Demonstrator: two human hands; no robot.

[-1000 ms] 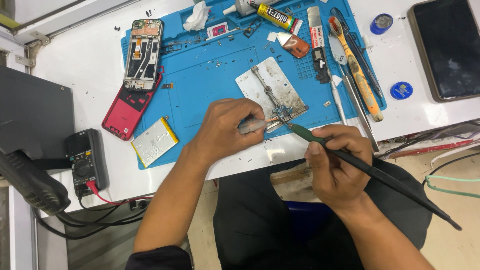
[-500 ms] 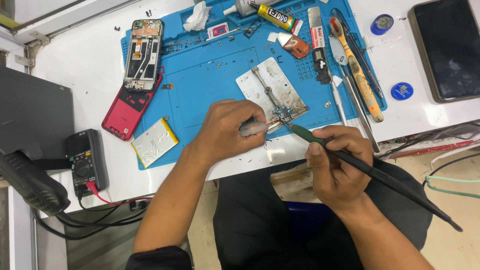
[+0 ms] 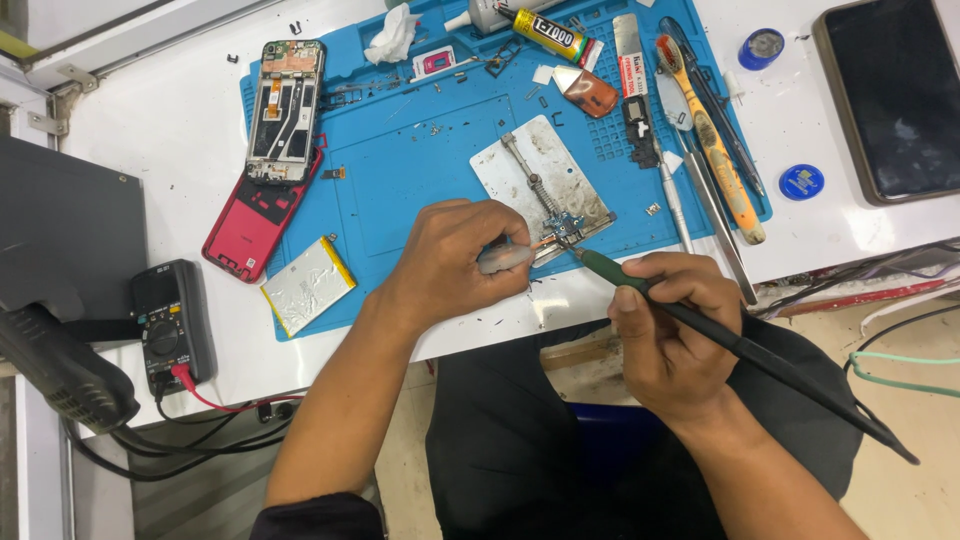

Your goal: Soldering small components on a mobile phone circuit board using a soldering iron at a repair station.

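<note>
The right hand (image 3: 672, 330) grips a soldering iron (image 3: 740, 345), its tip on a small circuit board (image 3: 566, 224) clamped on a metal plate (image 3: 540, 185). The left hand (image 3: 455, 262) pinches a pale strip (image 3: 505, 258) beside it, over the blue mat (image 3: 420, 150).

Your left hand (image 3: 450, 262) sits palm down, fingers curled, thumb and fingertips pinched shut at the front. Left forearm runs up from lower left, dark sleeve at the elbow. Your right hand (image 3: 670, 330) is closed in a pen-style grip, thumb on top, knuckles facing left. Right forearm comes in from lower right. Hands near, not touching.
</note>
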